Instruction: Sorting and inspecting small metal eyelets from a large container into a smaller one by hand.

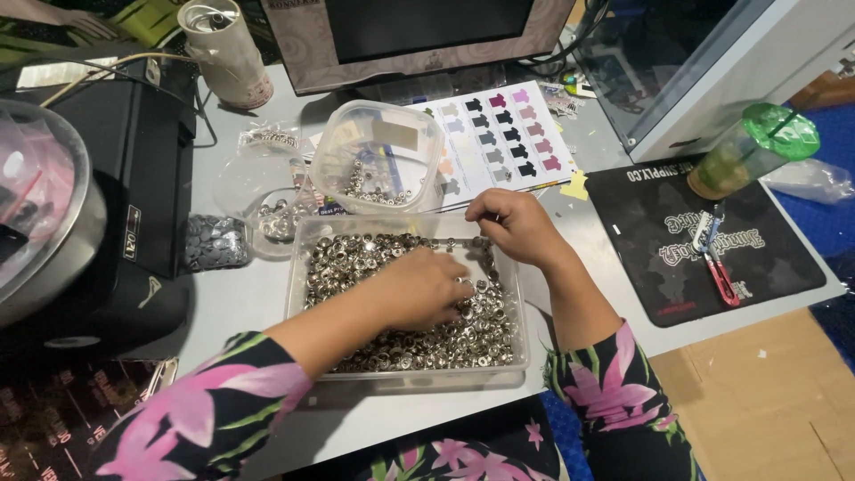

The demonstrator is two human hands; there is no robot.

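Pinched fingertips mark the right hand (515, 224): it hovers at the far right corner of the tray (301, 267), thumb and fingers drawn together, though whether a snap sits between them is too small to tell. Its wrist crosses the tray's right wall.

Left hand (419, 287) lies palm down in the tray, fingers curled loosely into the snaps (356, 260), its tips buried among them near the middle right. I cannot tell if it grips any. Both forearms come out of dark sleeves (209, 405) with pink flowers.

The tray is a clear, shallow, rectangular plastic box on the grey table (240, 307), right in front of the person. The silver metal snaps fill most of its floor, heaped thicker toward the near right.

Just beyond the tray stands a clear tub (378, 151), tilted, with a few more silver pieces in its bottom. Left of it lie a small bag (214, 240) of grey parts and a clear lid (254, 178) with silver pieces. A colour chart (503, 134) of small shirt shapes lies behind the right hand, under the monitor (419, 36). A black machine (134, 178) stands at the left. Farther right, a black mat (704, 240) carries a red-handled tool (717, 267), and a cup (753, 147) with a green lid stands at its far edge.
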